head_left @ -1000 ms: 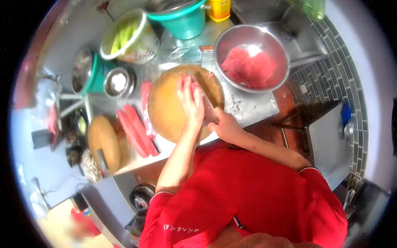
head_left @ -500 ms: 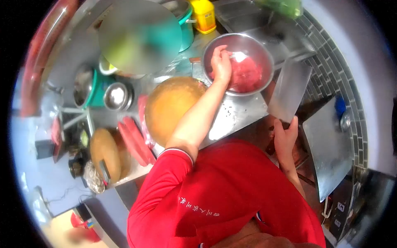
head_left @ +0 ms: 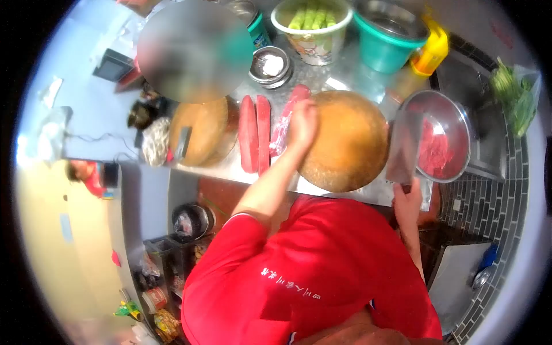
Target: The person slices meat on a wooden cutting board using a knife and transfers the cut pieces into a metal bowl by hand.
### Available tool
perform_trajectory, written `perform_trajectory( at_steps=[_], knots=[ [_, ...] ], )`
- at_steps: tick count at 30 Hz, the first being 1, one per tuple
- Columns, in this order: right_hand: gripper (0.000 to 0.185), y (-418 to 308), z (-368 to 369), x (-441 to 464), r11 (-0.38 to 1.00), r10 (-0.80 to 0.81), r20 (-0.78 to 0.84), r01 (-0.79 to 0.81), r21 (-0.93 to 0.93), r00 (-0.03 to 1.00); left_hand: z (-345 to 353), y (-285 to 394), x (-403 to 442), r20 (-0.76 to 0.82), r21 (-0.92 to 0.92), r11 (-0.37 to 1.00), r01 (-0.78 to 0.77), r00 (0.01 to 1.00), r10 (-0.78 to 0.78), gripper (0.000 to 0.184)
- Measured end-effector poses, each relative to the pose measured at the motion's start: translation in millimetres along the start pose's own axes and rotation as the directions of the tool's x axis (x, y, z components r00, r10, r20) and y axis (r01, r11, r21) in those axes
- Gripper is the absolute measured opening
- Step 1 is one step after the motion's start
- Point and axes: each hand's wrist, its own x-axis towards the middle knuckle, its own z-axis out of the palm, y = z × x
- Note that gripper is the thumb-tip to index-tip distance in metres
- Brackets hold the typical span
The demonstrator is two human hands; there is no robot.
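My right hand (head_left: 407, 198) is closed around the handle of a broad cleaver (head_left: 404, 149), whose blade points away from me between the round wooden chopping board (head_left: 345, 141) and a metal bowl (head_left: 467, 138). Sliced red meat (head_left: 434, 150) lies in that bowl. At the board's left edge, my left hand (head_left: 303, 123) is closed on a strip of raw meat (head_left: 297, 95) with clear plastic wrap (head_left: 279, 138) around its lower part. My fingers partly hide this strip. Just left of it lie two long strips of meat (head_left: 248, 135).
A second round wooden board (head_left: 198, 129) with a dark-handled blade stands left. Behind are stacked small metal bowls (head_left: 269, 66), a tub (head_left: 318, 43) of green vegetables, a teal bucket (head_left: 386, 49) and a yellow jug (head_left: 431, 49). Leafy greens (head_left: 514, 98) are at far right.
My left hand has left the sliced meat in the metal bowl and moved left across the board to the meat strip. My view has turned left. The cleaver stays in my right hand.
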Motion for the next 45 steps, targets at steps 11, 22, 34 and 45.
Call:
perform_trajectory(
  at_steps=[11,22,34,45],
  knots=[
    [0.028,15,74,9,0.859,-0.14,0.248,0.242,-0.451,0.959,-55,-151,23,0.467,0.541,0.772,0.334,0.644,-0.606,0.053],
    [0.032,4,91,-3,0.839,-0.078,0.179,0.162,-0.519,0.981,-77,-139,14,0.645,-0.233,0.422,0.876,0.464,-0.608,0.028],
    [0.033,13,91,-1,0.847,-0.074,0.131,0.132,-0.515,0.989,-126,-43,-10,0.479,0.332,0.909,-0.25,0.875,0.066,0.045],
    [0.037,4,81,0,0.924,0.098,0.196,-0.016,-0.383,0.976,-60,25,-37,0.724,0.169,0.853,-0.493,0.65,0.232,0.057]
  ],
)
